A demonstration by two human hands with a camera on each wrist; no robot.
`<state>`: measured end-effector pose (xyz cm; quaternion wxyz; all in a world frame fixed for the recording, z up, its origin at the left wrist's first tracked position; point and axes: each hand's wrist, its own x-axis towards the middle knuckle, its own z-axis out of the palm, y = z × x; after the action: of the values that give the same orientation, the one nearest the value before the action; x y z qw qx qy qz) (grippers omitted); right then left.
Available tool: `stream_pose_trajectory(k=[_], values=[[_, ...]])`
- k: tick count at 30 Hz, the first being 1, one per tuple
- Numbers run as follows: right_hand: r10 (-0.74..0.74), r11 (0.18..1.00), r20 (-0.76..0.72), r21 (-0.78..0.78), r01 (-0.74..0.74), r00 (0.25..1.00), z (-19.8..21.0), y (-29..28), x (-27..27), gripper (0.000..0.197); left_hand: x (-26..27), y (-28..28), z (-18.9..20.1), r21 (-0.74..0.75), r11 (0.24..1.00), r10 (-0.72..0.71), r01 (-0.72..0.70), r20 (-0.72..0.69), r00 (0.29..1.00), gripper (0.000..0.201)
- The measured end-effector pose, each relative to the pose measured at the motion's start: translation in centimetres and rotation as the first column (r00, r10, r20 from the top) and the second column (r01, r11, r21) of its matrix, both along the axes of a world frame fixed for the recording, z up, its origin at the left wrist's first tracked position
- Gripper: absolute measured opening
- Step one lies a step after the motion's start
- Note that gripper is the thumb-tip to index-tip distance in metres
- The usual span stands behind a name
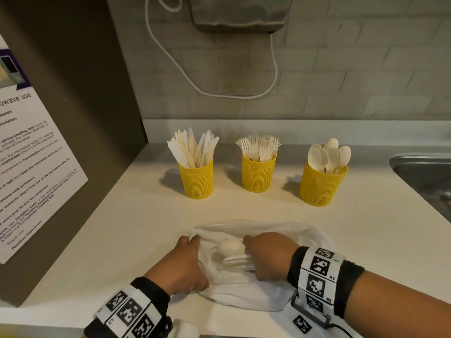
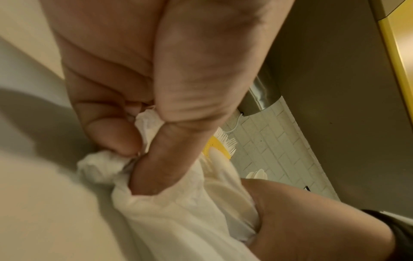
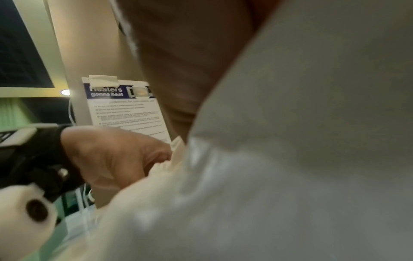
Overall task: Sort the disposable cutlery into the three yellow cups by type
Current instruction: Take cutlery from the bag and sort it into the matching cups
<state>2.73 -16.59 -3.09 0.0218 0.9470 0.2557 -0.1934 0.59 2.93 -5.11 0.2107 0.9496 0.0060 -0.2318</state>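
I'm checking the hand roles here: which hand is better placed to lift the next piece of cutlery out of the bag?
Probably the right hand: it is already inside the plastic bag, at the spoon and fork. The left hand pinches the bag's edge, holding it open.

Wall notice [image 3: 125, 109]: header reads "Heaters gonna heat"; the head view shows "…owave use" and, in bold, "five minutes". Right wristband [image 1: 319, 272]: tags marked "R3" and "R2"; the remaining print is illegible
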Motion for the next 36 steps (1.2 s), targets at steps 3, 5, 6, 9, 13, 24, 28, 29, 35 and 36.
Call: stream_pose_trajectory(k=[3,5,6,9,13,24,28,29,35,36], values=[[-0.047,0.997,-0.041,0.057,0.049,0.998,0.4,-0.8,0.2,0.051,0.1,0.0,0.0,-0.004,1.000,-0.004,0.004,-0.003,1.000,0.104],[-0.039,0.997,-0.079,0.065,0.044,0.996,0.4,-1.1,-0.2,0.051,0.2,0.0,0.0,-0.003,1.000,-0.008,0.008,-0.004,1.000,0.102],[-0.027,0.997,-0.080,0.067,0.032,0.996,0.3,-1.1,-0.5,0.050,0.2,0.0,0.0,-0.001,1.000,-0.008,0.008,0.001,1.000,0.100],[-0.018,0.996,-0.027,0.083,0.020,0.999,0.3,-1.1,-0.7,0.050,0.2,-0.1,0.1,0.008,1.000,-0.013,0.013,0.003,1.000,0.100],[-0.255,0.873,0.042,0.440,0.211,0.966,3.1,-2.9,0.6,0.073,0.2,-0.1,0.1,-0.012,1.000,-0.003,0.003,-0.007,1.000,0.104],[-0.413,-0.161,-0.298,0.954,0.253,0.860,1.9,-3.0,0.5,0.035,1.7,-1.2,0.3,-0.018,0.996,0.083,-0.083,0.001,0.997,0.094],[-0.388,-0.042,-0.450,0.881,0.472,0.805,-1.3,-2.5,0.1,0.034,2.0,-1.0,0.0,-0.084,0.990,0.113,-0.112,-0.003,0.994,0.096],[-0.375,0.007,-0.468,0.862,0.507,0.801,-1.6,-2.7,-0.1,0.033,2.0,-0.7,-0.2,-0.104,0.987,0.120,-0.120,-0.004,0.993,0.097],[-0.365,0.030,-0.515,0.826,0.563,0.776,-0.2,-4.2,0.5,0.031,2.0,-0.2,0.4,-0.143,0.986,0.086,-0.085,-0.005,0.996,0.100],[-0.340,-0.030,-0.523,0.837,0.546,0.782,0.5,-4.3,1.1,0.025,2.1,0.0,1.0,-0.157,0.984,0.091,-0.089,0.005,0.996,0.100]])
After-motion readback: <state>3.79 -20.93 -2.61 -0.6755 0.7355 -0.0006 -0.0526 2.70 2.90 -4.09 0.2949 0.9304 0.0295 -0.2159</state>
